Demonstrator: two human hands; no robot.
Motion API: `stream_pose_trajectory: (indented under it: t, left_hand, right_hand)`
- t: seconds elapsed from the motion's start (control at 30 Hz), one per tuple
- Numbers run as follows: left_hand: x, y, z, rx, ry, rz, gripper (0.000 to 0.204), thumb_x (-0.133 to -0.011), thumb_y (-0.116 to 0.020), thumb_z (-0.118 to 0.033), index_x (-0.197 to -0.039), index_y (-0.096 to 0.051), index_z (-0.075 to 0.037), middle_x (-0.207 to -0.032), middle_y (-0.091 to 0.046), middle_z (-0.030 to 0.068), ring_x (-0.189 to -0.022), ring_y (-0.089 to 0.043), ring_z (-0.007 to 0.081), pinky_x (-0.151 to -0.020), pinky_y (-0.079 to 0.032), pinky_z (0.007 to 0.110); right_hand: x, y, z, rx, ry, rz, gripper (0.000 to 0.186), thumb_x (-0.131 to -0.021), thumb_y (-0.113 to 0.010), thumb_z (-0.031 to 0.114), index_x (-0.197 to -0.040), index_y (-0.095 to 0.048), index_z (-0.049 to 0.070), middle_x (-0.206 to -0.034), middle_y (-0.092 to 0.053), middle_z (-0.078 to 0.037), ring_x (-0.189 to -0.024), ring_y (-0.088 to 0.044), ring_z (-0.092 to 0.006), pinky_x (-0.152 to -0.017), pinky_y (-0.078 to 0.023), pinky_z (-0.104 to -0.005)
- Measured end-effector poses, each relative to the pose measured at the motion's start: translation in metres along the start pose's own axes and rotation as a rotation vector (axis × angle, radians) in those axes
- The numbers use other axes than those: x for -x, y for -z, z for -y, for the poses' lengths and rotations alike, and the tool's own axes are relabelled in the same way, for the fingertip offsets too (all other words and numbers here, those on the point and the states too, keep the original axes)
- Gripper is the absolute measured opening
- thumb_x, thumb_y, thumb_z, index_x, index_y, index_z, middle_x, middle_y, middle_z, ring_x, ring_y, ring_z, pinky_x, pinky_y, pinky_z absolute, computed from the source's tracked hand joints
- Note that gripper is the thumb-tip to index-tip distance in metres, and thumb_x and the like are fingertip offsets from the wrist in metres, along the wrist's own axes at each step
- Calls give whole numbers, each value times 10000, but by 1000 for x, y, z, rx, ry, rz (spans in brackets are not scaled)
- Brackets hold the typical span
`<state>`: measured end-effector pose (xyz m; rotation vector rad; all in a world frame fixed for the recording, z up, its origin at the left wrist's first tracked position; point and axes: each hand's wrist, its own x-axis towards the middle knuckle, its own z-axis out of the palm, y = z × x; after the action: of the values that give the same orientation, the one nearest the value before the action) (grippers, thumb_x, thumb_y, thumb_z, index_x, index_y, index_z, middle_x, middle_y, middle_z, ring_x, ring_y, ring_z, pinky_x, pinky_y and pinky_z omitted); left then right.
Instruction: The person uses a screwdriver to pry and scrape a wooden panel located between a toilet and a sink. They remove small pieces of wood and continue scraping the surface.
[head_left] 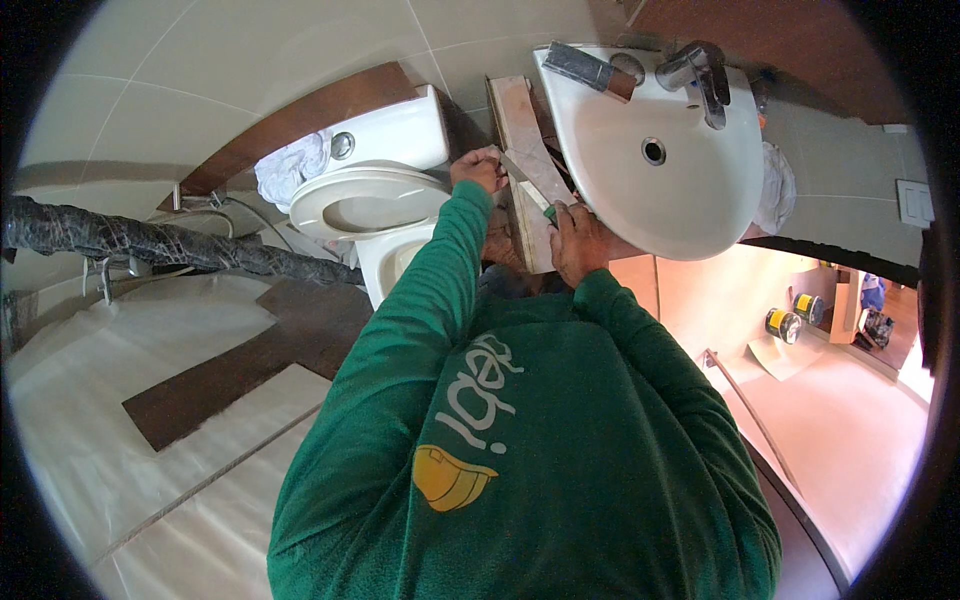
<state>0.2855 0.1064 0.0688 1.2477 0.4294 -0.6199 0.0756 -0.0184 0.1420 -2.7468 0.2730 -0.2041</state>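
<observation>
A long, flat metal tool with a green handle (530, 185) lies slantwise over a narrow, whitish board (533, 240). My right hand (578, 240) is closed around its handle end. At the other end, the fingers of my left hand (482, 170) are pinched together by the tool's tip. The board runs lengthwise between the toilet and the washbasin, its surface scuffed and patchy. I cannot tell whether the tool touches the board along its whole length.
To the right is a white washbasin (660, 215) with a faucet (705, 80) and a dark block (585, 70) on its rim. A toilet (425, 135) stands left, beside a plastic-wrapped pipe (180, 242). Paint cans (783, 323) stand far right; brown boards (215, 385) lie left.
</observation>
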Motion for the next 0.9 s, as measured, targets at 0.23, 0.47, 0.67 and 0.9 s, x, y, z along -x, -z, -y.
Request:
stream_pose_trajectory:
  t: [0.23,0.47,0.67,0.9]
  left_hand:
    - [-6,4,0,118,-68,-111,69,-987,-691,-106,-965,-665,-46,-800,-683,59,-614,-641,154,-490,-600,314]
    - [-6,-1,-13,134,-71,-199,104,-1005,-662,-136,-991,-645,-34,-795,-673,69,-602,-639,155,-464,-586,295]
    - [-23,5,-4,143,-56,-168,73,-1017,-638,-157,-1050,-648,-93,-877,-699,68,-721,-669,189,-566,-617,445]
    - [-57,31,13,316,173,190,110,-1045,-575,-198,-1099,-660,-155,-998,-684,58,-768,-639,236,-638,-629,428]
  right_hand:
    - [2,-19,-1,117,-48,-75,540,-931,-532,48,-1468,-512,-7,-1420,-510,-232,-1331,-498,-437,-1117,-381,-551]
    - [4,-16,12,152,-80,-31,641,-925,-478,48,-1543,-359,-73,-1621,-346,-252,-1494,-346,-438,-1245,-236,-575]
    - [4,-19,14,167,-67,2,648,-927,-486,66,-1562,-377,-6,-1628,-360,-202,-1497,-354,-395,-1225,-268,-588]
    - [5,-14,1,236,-55,-42,629,-910,-534,65,-1533,-476,127,-1486,-526,-131,-1353,-507,-384,-1152,-364,-573]
